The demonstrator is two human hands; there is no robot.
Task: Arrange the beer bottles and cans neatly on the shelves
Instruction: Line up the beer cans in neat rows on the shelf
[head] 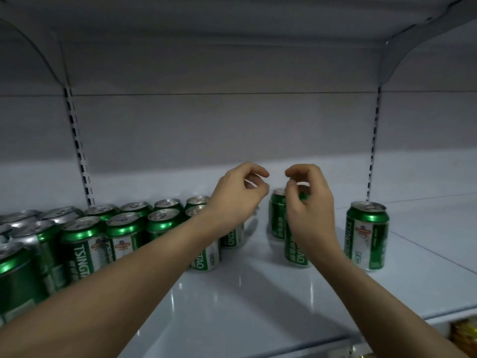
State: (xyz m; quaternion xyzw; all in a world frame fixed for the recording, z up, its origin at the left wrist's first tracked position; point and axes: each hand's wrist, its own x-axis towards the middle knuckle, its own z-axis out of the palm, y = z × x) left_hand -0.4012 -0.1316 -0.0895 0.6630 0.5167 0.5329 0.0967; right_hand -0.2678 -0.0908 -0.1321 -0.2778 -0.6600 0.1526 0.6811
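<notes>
Green Tsingtao beer cans point(82, 244) stand upright in rows on the left of a white shelf point(245, 311). Two more cans point(296, 254) stand just right of the middle, one behind the other, partly hidden by my right hand. A single can point(366, 236) stands apart further right. My left hand point(240, 195) hovers above the right end of the rows, with fingers and thumb curved and a gap between them, holding nothing. Over the pair of cans, my right hand point(307, 205) hangs in the same curved shape, also holding nothing.
The grey back panel has slotted uprights at left point(77, 146) and right point(374, 140). Another shelf point(232, 19) hangs overhead on curved brackets. Bare shelf lies behind the cans and at the far right. Yellow packaging point(464, 337) shows below the shelf's front edge.
</notes>
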